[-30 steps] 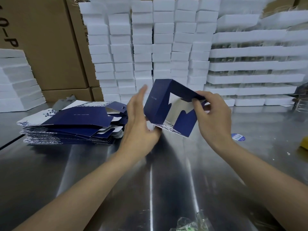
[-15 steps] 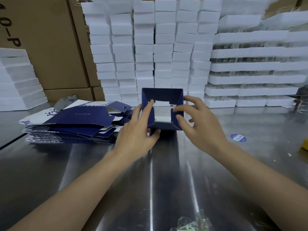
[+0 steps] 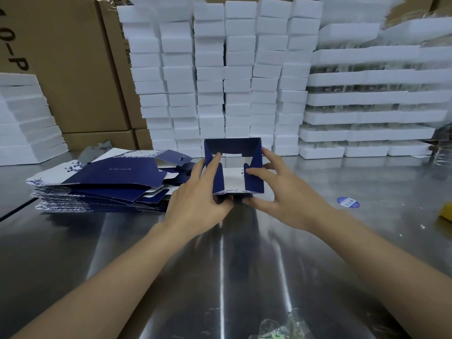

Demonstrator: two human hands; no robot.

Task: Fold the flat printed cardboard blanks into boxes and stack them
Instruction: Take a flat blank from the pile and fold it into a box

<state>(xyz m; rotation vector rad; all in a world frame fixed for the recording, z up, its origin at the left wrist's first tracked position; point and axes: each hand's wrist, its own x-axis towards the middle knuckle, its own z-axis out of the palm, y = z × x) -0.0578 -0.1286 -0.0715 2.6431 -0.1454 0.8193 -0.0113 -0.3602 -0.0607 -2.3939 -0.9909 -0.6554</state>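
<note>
At the far left a pile of flat blanks, dark blue with white printed panels, lies on the steel worktop in front of brown cartons. The top sheets of the pile are fanned and slightly lifted.

The left forearm runs in from the lower left corner, bare, slanting up toward the middle. The left hand grips the left wall of the box. Its forefinger reaches up over the edge onto the inner side flap. The other fingers are wrapped round the outside, and the thumb is tucked under the near bottom edge.

The box is half formed, open toward the camera. It has blue walls and a white, blue-printed panel showing inside. It sits mid-worktop, just right of the pile and in front of tall columns of white foam blocks. Whether it rests on the steel or is held just above it, I cannot tell.

The right forearm comes in from the lower right. The right hand grips the right wall. One finger is laid across the inner right flap, another is curled over the upper outside corner, and the thumb is under the near edge, close to the left thumb.

Further right a round blue sticker lies flat on the steel. A yellow object is cut off at the frame's edge.
</note>
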